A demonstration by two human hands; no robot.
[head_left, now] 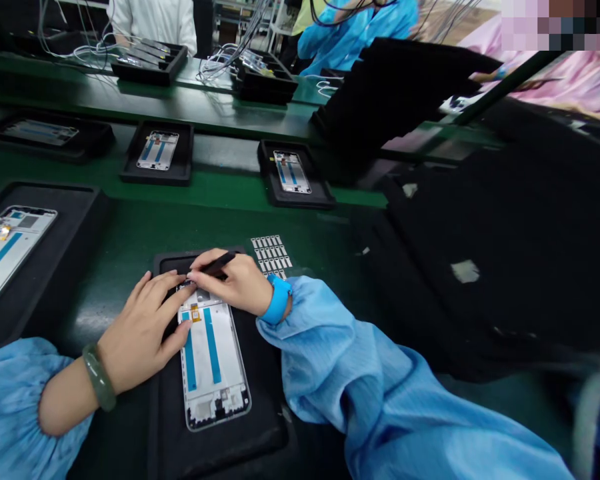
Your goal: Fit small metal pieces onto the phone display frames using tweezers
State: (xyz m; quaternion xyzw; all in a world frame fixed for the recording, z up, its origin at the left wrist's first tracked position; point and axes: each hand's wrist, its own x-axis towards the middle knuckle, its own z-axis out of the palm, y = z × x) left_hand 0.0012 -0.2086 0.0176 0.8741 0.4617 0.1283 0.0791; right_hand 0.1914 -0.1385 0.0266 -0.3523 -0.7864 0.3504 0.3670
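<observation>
A silver phone frame (225,360) with two blue strips lies in a black foam tray (265,413) in front of me. My right hand (235,280), with a blue band at the wrist, holds a black pen-like tool (219,264) over the frame's top end; the tool's tip is hidden by the fingers. My left hand (147,330), wearing a green bangle, has its fingers spread, and their tips rest at the frame's upper left. Just beyond my right hand lies a sheet of small pale labels (271,253) on the green table.
Further trays with phone frames stand at the left (70,260) and along the back (185,160). Big stacks of black trays (530,253) fill the right. Boxes with cables (265,80) and other people are across the table.
</observation>
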